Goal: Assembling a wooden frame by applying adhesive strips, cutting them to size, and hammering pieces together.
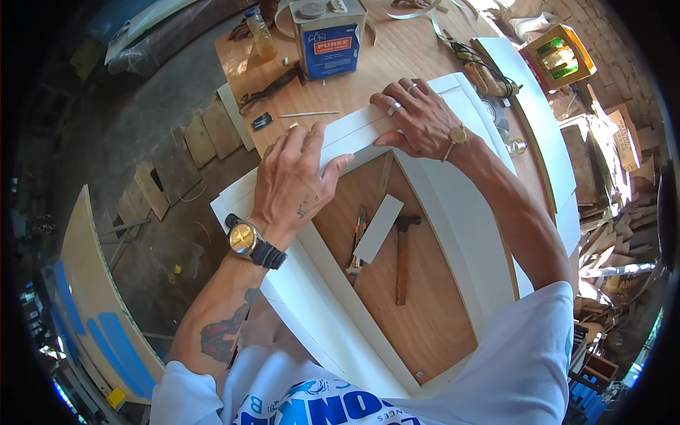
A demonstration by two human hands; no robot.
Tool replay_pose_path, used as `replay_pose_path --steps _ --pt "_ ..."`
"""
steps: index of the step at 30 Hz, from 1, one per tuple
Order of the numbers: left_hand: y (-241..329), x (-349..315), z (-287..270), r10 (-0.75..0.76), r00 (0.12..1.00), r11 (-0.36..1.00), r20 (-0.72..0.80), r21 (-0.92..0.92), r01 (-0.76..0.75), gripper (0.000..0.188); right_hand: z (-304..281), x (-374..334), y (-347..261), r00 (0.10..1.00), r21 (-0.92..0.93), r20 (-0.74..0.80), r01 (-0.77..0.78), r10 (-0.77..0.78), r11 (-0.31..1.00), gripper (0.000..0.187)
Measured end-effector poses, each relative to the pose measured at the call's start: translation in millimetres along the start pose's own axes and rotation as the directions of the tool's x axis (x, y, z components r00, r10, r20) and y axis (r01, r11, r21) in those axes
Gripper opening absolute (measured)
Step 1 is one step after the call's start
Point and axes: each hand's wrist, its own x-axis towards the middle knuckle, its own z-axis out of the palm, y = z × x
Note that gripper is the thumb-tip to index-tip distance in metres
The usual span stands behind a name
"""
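Observation:
A white four-sided frame of boards (347, 136) lies on a brown wooden worktable in front of me. My left hand (296, 173) holds its far rail left of centre, fingers over the top and thumb toward me. Further right along the same rail, my right hand (418, 119) has its fingers curled over the far edge, thumb on the near side. Inside the frame's opening are a hammer (401, 273), a utility knife (358, 237) and a short white strip (379, 229) lying between them.
Beyond the frame stand a blue-labelled metal can (330, 53) and a small bottle (262, 42). A thin white stick (309, 114) lies nearer. At right are a corded power tool (485, 74), a long white panel (535, 124) and a bottle crate (559, 58). A curved panel (88, 283) stands at left.

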Motion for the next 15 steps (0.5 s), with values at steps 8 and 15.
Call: replay_pose_path --steps 8,15 --pt "-0.4 -1.4 1.2 0.002 1.0 1.0 -0.023 -0.001 -0.002 0.04 2.7 0.2 -2.4 1.0 -0.034 -0.03 0.004 -0.005 0.999 0.062" --pt "-0.1 -0.4 -0.4 0.013 1.0 0.998 -0.004 0.054 -0.013 0.038 10.0 -0.2 1.0 0.996 -0.097 -0.088 0.015 -0.024 0.995 0.063"
